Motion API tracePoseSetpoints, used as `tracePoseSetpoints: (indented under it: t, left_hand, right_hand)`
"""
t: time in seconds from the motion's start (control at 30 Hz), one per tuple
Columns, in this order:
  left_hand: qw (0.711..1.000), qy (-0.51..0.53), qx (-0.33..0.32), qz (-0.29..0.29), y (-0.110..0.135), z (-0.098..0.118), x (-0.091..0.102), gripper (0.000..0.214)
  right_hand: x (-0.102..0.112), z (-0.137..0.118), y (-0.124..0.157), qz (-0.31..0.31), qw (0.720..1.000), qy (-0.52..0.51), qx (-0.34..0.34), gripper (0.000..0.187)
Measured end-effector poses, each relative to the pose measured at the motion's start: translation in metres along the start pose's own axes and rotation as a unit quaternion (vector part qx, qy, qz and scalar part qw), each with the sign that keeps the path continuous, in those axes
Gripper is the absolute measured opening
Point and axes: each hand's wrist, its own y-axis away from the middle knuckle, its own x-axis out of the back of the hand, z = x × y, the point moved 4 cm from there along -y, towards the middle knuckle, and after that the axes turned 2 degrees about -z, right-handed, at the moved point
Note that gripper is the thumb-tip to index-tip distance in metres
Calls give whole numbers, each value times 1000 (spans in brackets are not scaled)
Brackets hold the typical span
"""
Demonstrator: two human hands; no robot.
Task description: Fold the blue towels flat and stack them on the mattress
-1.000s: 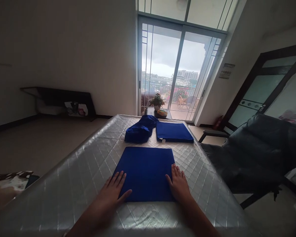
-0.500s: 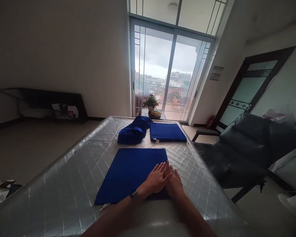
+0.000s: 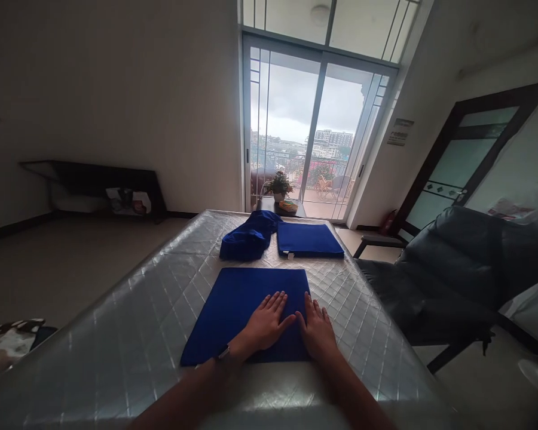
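A folded blue cloth point(image 3: 237, 298) lies flat on the plastic-covered quilted mattress point(image 3: 130, 334) right in front of me. My left hand point(image 3: 264, 322) rests flat on the cloth's right part, fingers spread. Beside it, my right hand point(image 3: 317, 328) presses flat on the cloth's right edge, fingers stretched out. The two thumbs are almost touching. Farther back lie a second neatly folded blue cloth point(image 3: 309, 240) and, to its left, a crumpled blue cloth point(image 3: 246, 236).
A dark leather chair point(image 3: 452, 275) stands close to the mattress's right side. Beyond the far end are a small table with a potted plant point(image 3: 278, 186) and glass balcony doors point(image 3: 314, 131). A low dark shelf point(image 3: 98, 185) lines the left wall.
My left hand slid from the cloth's left edge across to the right, next to my right hand, then drew back slightly left. The view shifted a little.
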Motion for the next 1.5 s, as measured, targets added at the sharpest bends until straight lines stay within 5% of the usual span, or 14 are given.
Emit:
tracePoseSetpoints:
  t: [0.27,0.43,0.73,0.93,1.13,1.5]
  left_hand:
    - [988,-37,150,10,68,-87,39,75]
    - [977,-66,197,47,99,-121,41,74]
    - [975,-58,208,61,98,-120,40,79]
    - [970,-94,221,30,99,-119,40,82]
    - [970,-70,234,17,99,-120,41,83]
    - [967,-49,248,33,99,-138,42,72]
  right_hand:
    - [-1,1,0,4,1000,-14,5,67]
    - [-3,1,0,-1,1000,1,6,68]
    - [10,-6,-4,-44,997,64,16,69]
    - [26,-17,-36,-20,996,83,20,68]
    - [6,-10,-69,-6,998,62,1,69]
    - [-6,2,-71,-10,999,40,-1,68]
